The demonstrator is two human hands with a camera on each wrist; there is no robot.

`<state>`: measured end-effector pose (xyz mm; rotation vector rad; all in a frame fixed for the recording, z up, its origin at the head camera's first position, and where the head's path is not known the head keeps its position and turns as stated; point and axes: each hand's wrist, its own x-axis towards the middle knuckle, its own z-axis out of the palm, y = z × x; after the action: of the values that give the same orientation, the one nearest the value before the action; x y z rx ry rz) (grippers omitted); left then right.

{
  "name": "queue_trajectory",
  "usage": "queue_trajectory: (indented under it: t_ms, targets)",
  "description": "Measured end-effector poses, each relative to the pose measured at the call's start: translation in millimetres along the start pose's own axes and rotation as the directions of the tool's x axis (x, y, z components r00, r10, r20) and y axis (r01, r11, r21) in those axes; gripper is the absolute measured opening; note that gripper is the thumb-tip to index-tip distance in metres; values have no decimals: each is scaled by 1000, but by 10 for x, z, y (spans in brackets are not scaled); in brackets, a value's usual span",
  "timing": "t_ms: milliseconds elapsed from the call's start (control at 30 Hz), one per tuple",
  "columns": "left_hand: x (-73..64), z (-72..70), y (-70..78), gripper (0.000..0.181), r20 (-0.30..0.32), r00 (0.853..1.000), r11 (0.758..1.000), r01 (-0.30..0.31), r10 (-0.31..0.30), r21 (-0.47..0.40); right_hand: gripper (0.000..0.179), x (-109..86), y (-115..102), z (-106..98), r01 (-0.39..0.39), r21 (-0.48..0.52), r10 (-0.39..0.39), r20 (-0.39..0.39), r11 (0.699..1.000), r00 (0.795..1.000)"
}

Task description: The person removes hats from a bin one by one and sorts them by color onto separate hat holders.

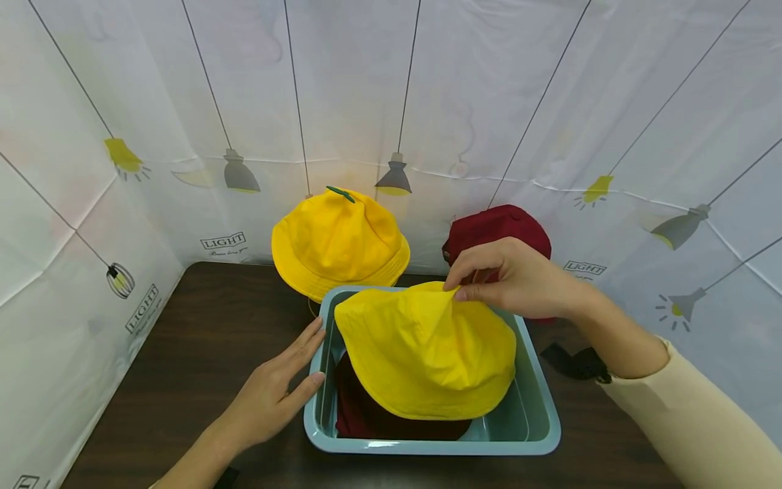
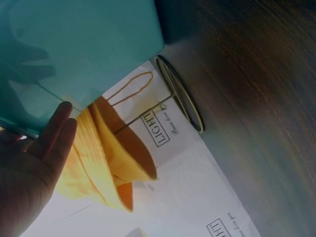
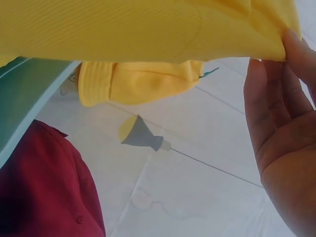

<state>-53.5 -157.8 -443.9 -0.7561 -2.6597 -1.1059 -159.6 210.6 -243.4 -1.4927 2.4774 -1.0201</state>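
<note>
My right hand [image 1: 513, 278] pinches the crown of a yellow bucket hat [image 1: 427, 353] between thumb and fingers. The hat hangs tilted over a blue-green plastic basin [image 1: 540, 428], its brim overlapping the basin's inside. Beneath it, a dark red cloth item [image 1: 366, 414] lies in the basin, mostly hidden by the hat. My left hand [image 1: 269, 394] rests against the basin's left side with fingers extended. In the left wrist view its fingers [image 2: 54, 133] lie along the basin wall [image 2: 98, 44]. The right wrist view shows the pinched fabric at the fingertips [image 3: 291, 42].
Behind the basin, another yellow bucket hat [image 1: 342, 238] with a green sprout sits on a wire stand [image 2: 180, 94]. A dark red cap [image 1: 501, 231] stands behind right. The dark wooden table [image 1: 165, 380] meets a white printed curtain [image 1: 342, 81]. A black strap [image 1: 574, 360] is near my right wrist.
</note>
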Motion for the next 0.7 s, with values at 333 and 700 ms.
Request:
queue_trajectory:
  t_ms: [333,700]
  targets:
    - [-5,-10,1,60,2,1000,1000,-4,4,-5,33,61,-89,-128,65,-13,-66,-47,998,997]
    - [-4,-9,-1,60,6,1000,1000,-2,2,-14,34,195,-220,-224,93,-25,-94,-76,995,993]
